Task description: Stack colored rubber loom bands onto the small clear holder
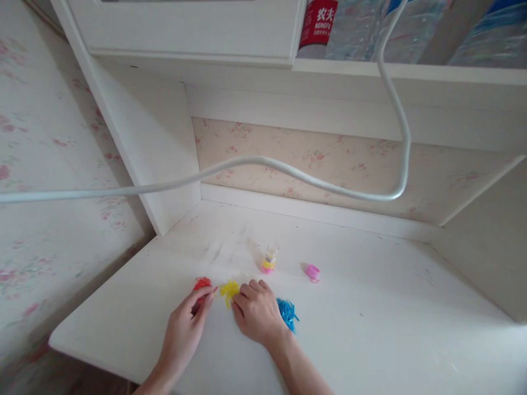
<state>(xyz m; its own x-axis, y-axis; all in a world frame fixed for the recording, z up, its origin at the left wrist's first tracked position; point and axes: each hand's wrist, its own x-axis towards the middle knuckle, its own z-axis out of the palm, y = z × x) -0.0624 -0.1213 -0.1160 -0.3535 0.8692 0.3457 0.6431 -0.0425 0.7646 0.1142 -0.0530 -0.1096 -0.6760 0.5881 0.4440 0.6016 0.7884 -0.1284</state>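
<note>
On the white desk lie a red bundle of strips [201, 283], a yellow bundle [229, 291] and a blue bundle [287, 314]. My left hand [189, 318] is beside the red bundle, its thumb and index finger pinched on something too small to make out. My right hand [257, 310] rests at the right edge of the yellow bundle with its fingers curled; what they hold, if anything, is hidden. Behind the hands stands a small clear bottle [270, 253] with yellow and pink pieces inside. A pink cap-like ring [313, 272] sits to its right.
The white desk [370, 340] has a back ledge and side panels. A thick white cable [263, 161] crosses the view above it. Plastic bottles, one with a red label [320, 24], fill the upper shelf [370, 67].
</note>
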